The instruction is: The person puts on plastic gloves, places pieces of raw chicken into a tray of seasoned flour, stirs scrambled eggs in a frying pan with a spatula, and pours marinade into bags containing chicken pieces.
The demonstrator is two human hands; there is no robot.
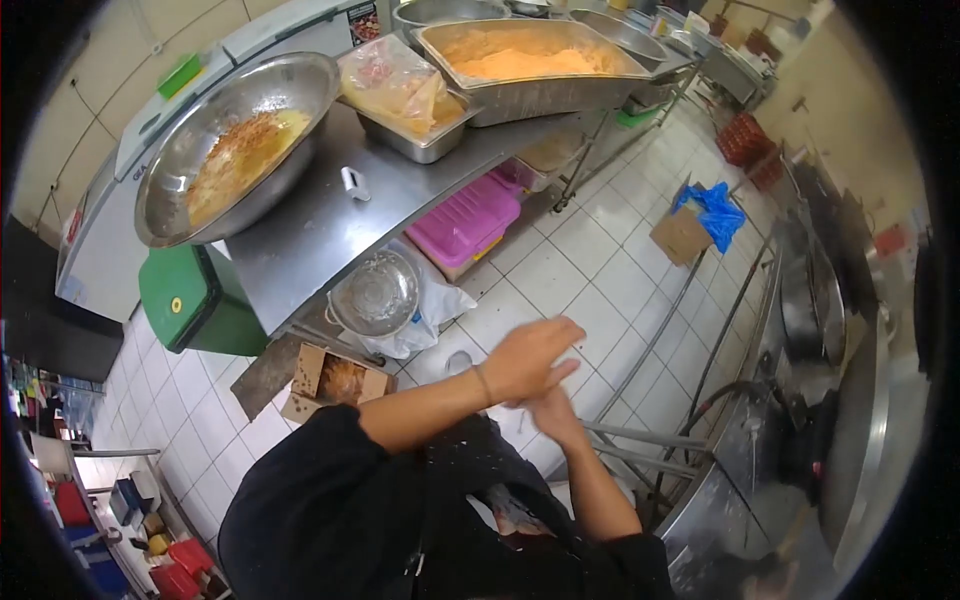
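Note:
My left hand (530, 358) is held over the tiled floor in front of my body, fingers stretched out and thumb apart, with nothing visible in it. Behind and below it is my right hand (552, 412), close to or touching the left; its fingers are mostly hidden. A wide steel bowl (320, 90) with yellow liquid and reddish-brown bits rests on the metal table (300, 235). Farther along are a small steel pan (425, 150) with a plastic bag (385, 75) on it and a large steel pan (560, 98) of orange powder. A small white object (355, 184) lies near the table's edge.
Below the table are a pink crate (465, 222) and a metal pot (375, 295). A green bin (185, 300) and open cardboard box (375, 386) stand at left. Metal frame bars (650, 438) and stove equipment (780, 470) flank my right; a blue bag (715, 212) sits beyond.

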